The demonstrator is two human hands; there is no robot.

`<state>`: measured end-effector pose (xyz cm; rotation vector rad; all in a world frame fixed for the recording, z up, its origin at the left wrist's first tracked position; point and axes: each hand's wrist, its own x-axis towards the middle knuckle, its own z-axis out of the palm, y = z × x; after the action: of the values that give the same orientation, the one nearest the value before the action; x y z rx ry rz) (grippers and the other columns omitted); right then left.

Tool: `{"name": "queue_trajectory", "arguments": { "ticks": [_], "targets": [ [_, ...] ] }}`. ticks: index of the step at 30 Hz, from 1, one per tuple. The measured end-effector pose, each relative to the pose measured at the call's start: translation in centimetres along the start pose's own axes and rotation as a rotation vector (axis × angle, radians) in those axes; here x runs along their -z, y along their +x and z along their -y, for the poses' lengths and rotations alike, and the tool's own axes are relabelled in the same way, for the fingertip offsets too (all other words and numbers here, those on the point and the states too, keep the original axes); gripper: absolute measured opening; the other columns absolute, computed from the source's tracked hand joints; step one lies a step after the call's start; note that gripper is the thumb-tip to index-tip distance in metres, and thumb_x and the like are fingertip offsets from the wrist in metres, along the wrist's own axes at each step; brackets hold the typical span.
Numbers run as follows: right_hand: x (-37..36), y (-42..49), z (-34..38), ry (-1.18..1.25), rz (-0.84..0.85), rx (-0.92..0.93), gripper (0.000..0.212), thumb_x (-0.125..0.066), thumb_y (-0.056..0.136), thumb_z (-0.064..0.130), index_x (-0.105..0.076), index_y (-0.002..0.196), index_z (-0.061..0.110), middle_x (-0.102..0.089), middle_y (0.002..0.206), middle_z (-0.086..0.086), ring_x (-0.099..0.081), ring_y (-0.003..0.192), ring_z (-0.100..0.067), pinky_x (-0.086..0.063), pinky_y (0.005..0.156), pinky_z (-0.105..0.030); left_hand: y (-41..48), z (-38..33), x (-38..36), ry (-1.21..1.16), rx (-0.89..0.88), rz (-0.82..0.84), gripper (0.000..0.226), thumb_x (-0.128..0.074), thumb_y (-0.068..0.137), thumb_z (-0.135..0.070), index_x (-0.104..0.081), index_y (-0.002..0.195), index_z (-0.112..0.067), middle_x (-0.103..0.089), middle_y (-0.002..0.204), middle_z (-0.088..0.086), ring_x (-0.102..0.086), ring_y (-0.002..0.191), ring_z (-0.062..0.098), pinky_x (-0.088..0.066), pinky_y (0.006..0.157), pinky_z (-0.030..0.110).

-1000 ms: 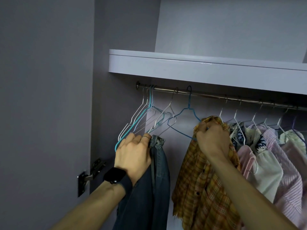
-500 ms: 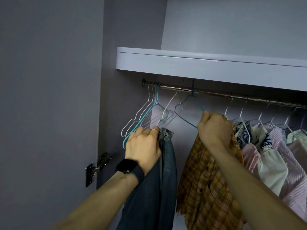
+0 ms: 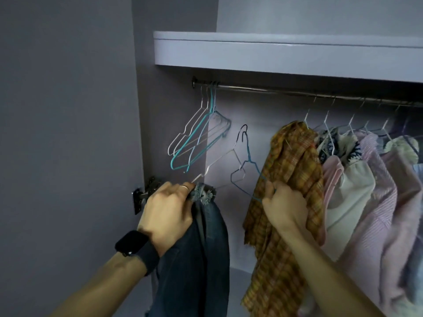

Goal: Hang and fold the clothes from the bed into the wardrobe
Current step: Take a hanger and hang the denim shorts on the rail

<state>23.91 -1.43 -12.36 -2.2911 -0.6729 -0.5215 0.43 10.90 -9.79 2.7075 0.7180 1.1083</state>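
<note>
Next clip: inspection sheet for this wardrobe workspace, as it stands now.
Surface: shelf above a metal rail.
Job's things: denim garment and plaid shirt, both hand-held; white hanger and blue hanger unhooked, below the rail.
Clutter: empty hangers bunched at the rail's left end; hung clothes at right.
Hands: left hand grips the denim garment's frayed edge; right hand grips the plaid shirt.
Cables: nothing seen.
Surroundings: door hinge at left; watch on the left wrist.

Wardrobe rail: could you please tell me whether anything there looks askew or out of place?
Two hangers sit tilted below the rail, not hooked on: the white hanger gripped with the jeans by the left hand, the blue hanger by the right hand with the plaid shirt, which is bunched up.
</note>
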Motion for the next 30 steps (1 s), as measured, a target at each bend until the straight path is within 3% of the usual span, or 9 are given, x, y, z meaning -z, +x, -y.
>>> {"name": "queue_trajectory", "arguments": {
  "ticks": [2, 4, 9, 12, 16, 20, 23, 26, 30],
  "targets": [
    [-0.6, -1.1, -0.6, -0.052, -0.002, 0.028, 0.036, -0.041, 0.105, 0.035, -0.065, 0.093, 0.01, -0.068, 0.081, -0.019, -0.065, 0.077, -0.043, -0.041, 0.062, -0.036, -1.3, 0.3, 0.3, 0.018, -0.001, 0.006, 0.026, -0.076, 0.078, -0.003, -0.072, 0.103, -0.008, -0.07, 0.077, 0.009, -0.065, 0.08, 0.035, -0.054, 0.066, 0.038],
    [-0.7, -2.2, -1.1, -0.058, 0.057, -0.062, 0.038, -0.038, 0.106, 0.035, -0.065, 0.1, 0.009, -0.07, 0.09, -0.021, -0.066, 0.083, -0.044, -0.042, 0.065, -0.034, -2.2, 0.5, 1.0, 0.052, 0.007, 0.04, 0.028, -0.078, 0.076, -0.003, -0.073, 0.104, -0.007, -0.069, 0.076, 0.011, -0.066, 0.079, 0.036, -0.056, 0.064, 0.04],
    [-0.4, -2.5, -0.5, -0.017, 0.305, -0.243, 0.029, -0.045, 0.101, 0.028, -0.068, 0.11, 0.012, -0.069, 0.109, -0.018, -0.064, 0.098, -0.04, -0.045, 0.076, -0.031, -1.9, 0.7, 3.2, 0.021, 0.118, 0.006, 0.03, -0.065, 0.088, -0.012, -0.07, 0.118, -0.012, -0.07, 0.097, 0.018, -0.062, 0.096, 0.041, -0.053, 0.081, 0.044],
    [-0.2, -2.4, 0.4, 0.021, 0.374, -0.312, 0.028, -0.048, 0.099, 0.025, -0.069, 0.112, 0.011, -0.068, 0.115, -0.017, -0.063, 0.097, -0.037, -0.045, 0.076, -0.029, -0.6, 0.2, 4.1, 0.004, 0.125, -0.039, 0.031, -0.06, 0.091, -0.018, -0.067, 0.121, -0.019, -0.067, 0.099, 0.016, -0.061, 0.097, 0.041, -0.051, 0.082, 0.043],
    [0.5, -1.5, 1.4, 0.015, 0.35, -0.27, 0.027, -0.047, 0.099, 0.025, -0.068, 0.099, 0.009, -0.067, 0.106, -0.015, -0.063, 0.094, -0.037, -0.046, 0.074, -0.03, 2.9, -1.7, 4.3, 0.019, 0.023, -0.11, 0.025, -0.057, 0.092, -0.019, -0.066, 0.115, -0.017, -0.067, 0.095, 0.015, -0.058, 0.098, 0.038, -0.046, 0.078, 0.041],
    [2.2, 0.9, 1.6, 0.02, 0.242, -0.202, 0.035, -0.05, 0.098, 0.025, -0.048, 0.064, 0.02, -0.05, 0.073, -0.003, -0.045, 0.061, -0.023, -0.04, 0.067, -0.03, 6.5, -3.2, 3.8, 0.052, -0.012, -0.203, 0.025, -0.055, 0.092, -0.02, -0.065, 0.113, -0.013, -0.064, 0.091, 0.018, -0.056, 0.094, 0.043, -0.047, 0.076, 0.045],
    [3.6, 2.4, 1.3, 0.008, 0.182, -0.15, 0.037, -0.051, 0.097, 0.026, -0.041, 0.062, 0.022, -0.039, 0.066, 0.001, -0.039, 0.058, -0.021, -0.039, 0.065, -0.03, 9.0, -3.9, 2.7, 0.062, 0.002, -0.248, 0.022, -0.054, 0.092, -0.019, -0.064, 0.111, -0.012, -0.062, 0.091, 0.021, -0.057, 0.092, 0.045, -0.046, 0.073, 0.045],
    [4.2, 3.1, 0.9, -0.008, 0.16, -0.107, 0.035, -0.049, 0.097, 0.028, -0.042, 0.063, 0.022, -0.042, 0.071, -0.002, -0.044, 0.069, -0.028, -0.038, 0.069, -0.031, 11.5, -4.5, 1.6, 0.087, 0.041, -0.223, 0.018, -0.053, 0.092, -0.017, -0.061, 0.106, -0.011, -0.061, 0.091, 0.021, -0.057, 0.09, 0.046, -0.037, 0.067, 0.04],
    [4.9, 2.9, -0.7, -0.025, 0.174, -0.047, 0.036, -0.044, 0.099, 0.03, -0.049, 0.064, 0.021, -0.052, 0.068, -0.002, -0.049, 0.066, -0.029, -0.039, 0.066, -0.031, 13.6, -5.8, -0.6, 0.095, 0.096, -0.124, 0.014, -0.052, 0.091, -0.015, -0.059, 0.103, -0.011, -0.059, 0.092, 0.019, -0.057, 0.092, 0.045, -0.037, 0.066, 0.039]
  ]
}}
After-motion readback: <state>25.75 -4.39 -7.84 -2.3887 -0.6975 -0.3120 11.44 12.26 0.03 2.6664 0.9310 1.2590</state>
